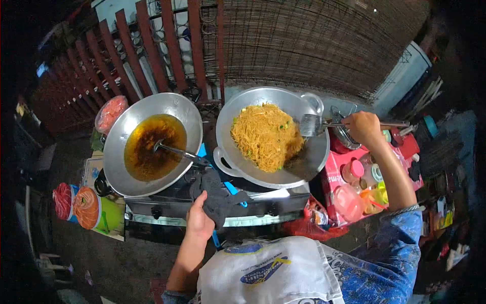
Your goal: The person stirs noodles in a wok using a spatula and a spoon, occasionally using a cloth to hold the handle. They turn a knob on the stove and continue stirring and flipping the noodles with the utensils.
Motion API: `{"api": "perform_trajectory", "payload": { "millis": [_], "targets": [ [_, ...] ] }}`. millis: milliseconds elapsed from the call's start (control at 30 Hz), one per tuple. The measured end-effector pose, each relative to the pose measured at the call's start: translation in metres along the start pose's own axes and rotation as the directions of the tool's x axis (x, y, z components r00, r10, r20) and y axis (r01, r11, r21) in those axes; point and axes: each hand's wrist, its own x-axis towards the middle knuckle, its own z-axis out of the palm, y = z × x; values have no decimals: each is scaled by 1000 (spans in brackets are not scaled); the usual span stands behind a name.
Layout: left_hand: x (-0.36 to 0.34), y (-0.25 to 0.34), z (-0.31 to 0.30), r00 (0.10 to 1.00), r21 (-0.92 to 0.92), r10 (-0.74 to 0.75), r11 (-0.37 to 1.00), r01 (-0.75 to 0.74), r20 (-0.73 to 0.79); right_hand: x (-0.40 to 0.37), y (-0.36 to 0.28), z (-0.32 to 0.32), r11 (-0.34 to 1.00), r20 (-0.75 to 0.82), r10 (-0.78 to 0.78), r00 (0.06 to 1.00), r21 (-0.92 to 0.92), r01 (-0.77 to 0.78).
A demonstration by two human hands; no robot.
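Note:
My right hand (362,127) is closed around the handle of a metal spatula (311,125), whose blade is at the right edge of the noodles. The fried noodles (264,136), with green bits among them, lie in a large metal wok (311,167) on the stove. A dark cloth (212,195) is gripped in my left hand (200,218), in front of the gap between the two woks. The second wok (115,147), on the left, holds brown oil (152,142), with a ladle (177,151) resting in it.
Pink-lidded jars and containers (349,202) stand on a pink-covered surface at the right. Two fabric-topped containers (87,207) are at the lower left. A bowl of something reddish (111,112) sits behind the left wok. A slatted fence (147,48) rises behind the stove.

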Motion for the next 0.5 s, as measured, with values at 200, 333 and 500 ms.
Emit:
{"api": "perform_trajectory", "payload": {
  "millis": [200, 333, 500],
  "targets": [
    [51, -31, 25, 988, -70, 116, 990, -124, -102, 78, 1, 41, 979, 61, -176, 983, -92, 181],
    [59, -41, 46, 964, 47, 215, 977, -210, -157, 102, -43, 128, 876, -39, -171, 984, 452, 170],
    [66, -47, 47, 945, 89, 290, 956, -279, -154, 96, -62, 126, 776, 0, -147, 989, 621, 115]
  ]
}}
